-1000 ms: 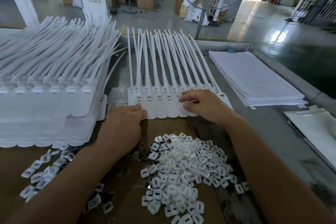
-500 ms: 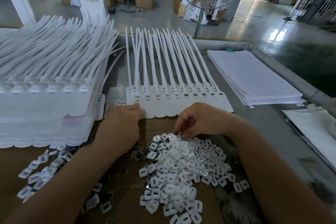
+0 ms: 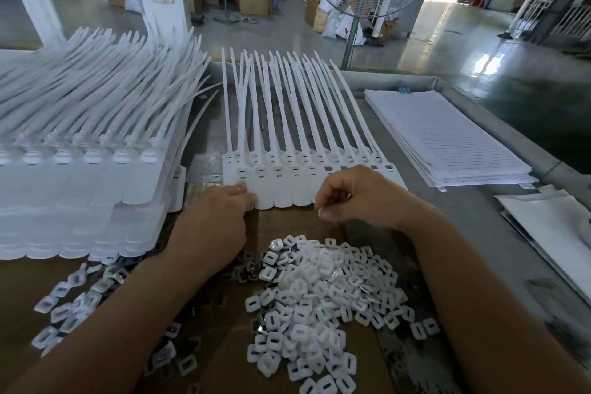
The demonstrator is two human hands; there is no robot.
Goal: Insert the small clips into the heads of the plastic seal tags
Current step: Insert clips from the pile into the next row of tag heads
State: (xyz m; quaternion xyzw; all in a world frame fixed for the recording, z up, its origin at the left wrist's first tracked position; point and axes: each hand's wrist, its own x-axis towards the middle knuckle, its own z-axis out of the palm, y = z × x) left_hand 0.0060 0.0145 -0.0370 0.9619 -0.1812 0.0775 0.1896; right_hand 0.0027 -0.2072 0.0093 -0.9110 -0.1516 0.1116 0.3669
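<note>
Our flat left hand (image 3: 214,227) presses white plastic seal tags (image 3: 287,189). Our right hand (image 3: 361,198) curls above white square plastic clips (image 3: 319,291); grip unclear.

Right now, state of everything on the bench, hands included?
Row of seal tags, flat, side by side, straps pointing away.
Left hand, fingers flat, resting on the row's left end.
Right hand, fingers curled in a pinch; contents not visible.
Clip pile, loose heap on cardboard.
Tag stack, layered, at left.
Paper stack, flat, at right.

Left hand (image 3: 220,221) presses seal tags (image 3: 287,189) — right hand (image 3: 358,198) curled above clips (image 3: 319,297) pile.
</note>
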